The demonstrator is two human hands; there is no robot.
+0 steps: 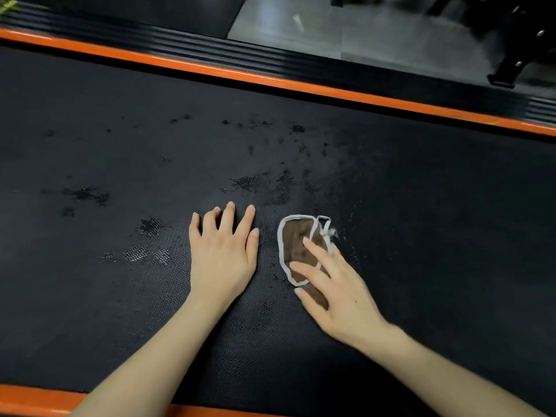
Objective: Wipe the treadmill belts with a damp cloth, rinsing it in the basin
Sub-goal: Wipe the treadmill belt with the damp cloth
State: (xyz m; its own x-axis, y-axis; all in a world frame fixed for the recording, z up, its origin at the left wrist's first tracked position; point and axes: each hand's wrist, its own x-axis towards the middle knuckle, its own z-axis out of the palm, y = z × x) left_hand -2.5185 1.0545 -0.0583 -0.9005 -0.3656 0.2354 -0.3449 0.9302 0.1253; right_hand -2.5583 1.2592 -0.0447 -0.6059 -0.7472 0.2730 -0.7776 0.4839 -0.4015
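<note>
Brown cloth [296,245]: grey-edged, lying crumpled on the belt, right of centre, near side.
Belt [421,206]: black, textured, with dark wet patches [245,182] left of and beyond the hands.
Right hand [334,291]: fingers straight and spread, pressing on the cloth.
Left hand [224,254]: flat on the belt just left of the cloth, not touching it, fingers slightly spread.
Rails [270,79]: orange, along the far and near edges.
</note>
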